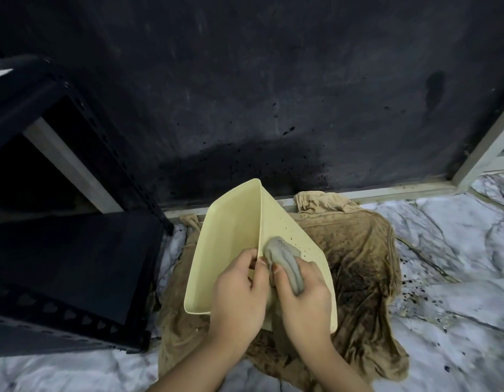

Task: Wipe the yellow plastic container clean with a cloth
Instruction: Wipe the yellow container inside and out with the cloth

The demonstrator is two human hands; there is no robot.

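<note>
The floor (443, 278) is pale marble with dark veins, spattered with dark specks on the right. A dark wall (245, 94) rises at the far side, stained darker and speckled low down near the middle, with a pale frame (485, 154) running along its foot and up at the far right. At the left stands a black metal rack (75, 250) with punched holes along its edges. A dirty brown cloth (358, 264) lies spread and rumpled on the floor at the centre.

The yellow plastic container (231, 236) is held above the brown cloth, tilted on edge so that its open inside faces left and its speckled outer face shows on the right. Its near end lies between the two hands.

The left hand (239, 292) grips the container's near rim, its thumb on the inner side and its fingers curled. The right hand (304, 295) is closed round a bunched grey cloth (284, 258) and presses it against the speckled outer face, just right of the edge. The two hands are close together, nearly touching.
</note>
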